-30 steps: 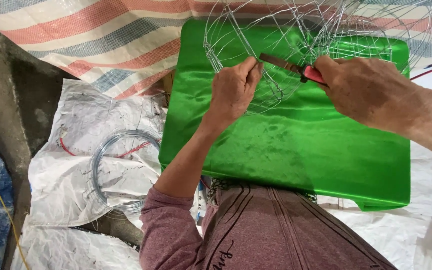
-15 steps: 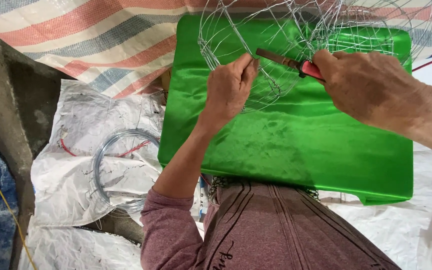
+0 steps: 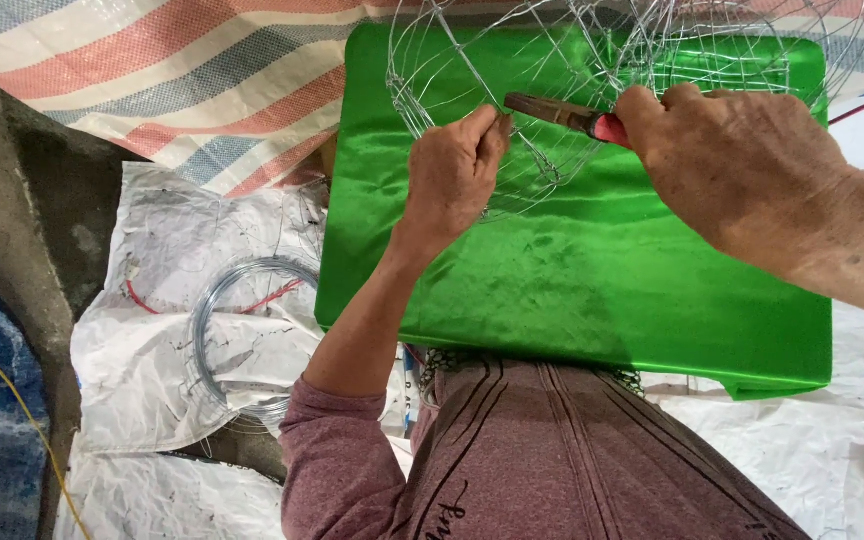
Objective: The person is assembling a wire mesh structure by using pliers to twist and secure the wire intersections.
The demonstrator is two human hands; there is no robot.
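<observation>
A wire frame [image 3: 592, 60] of thin silver wire rests on a shiny green cloth [image 3: 592, 270] that covers a board on my lap. My left hand [image 3: 452, 175] pinches a wire of the frame near its lower left side. My right hand [image 3: 742, 170] grips pliers [image 3: 562, 115] with red handles and rusty jaws. The jaws point left and meet the wire right beside my left fingertips.
A coil of grey wire [image 3: 242, 340] lies on white plastic sheeting [image 3: 172, 240] to the left. A striped red, blue and white tarp [image 3: 182, 80] lies beyond it. A concrete edge [image 3: 22, 220] runs down the far left, with a yellow cord [image 3: 12, 400] beside it.
Both hands and the wire frame sit slightly higher in view. The pliers' jaws have moved closer to my left fingertips.
</observation>
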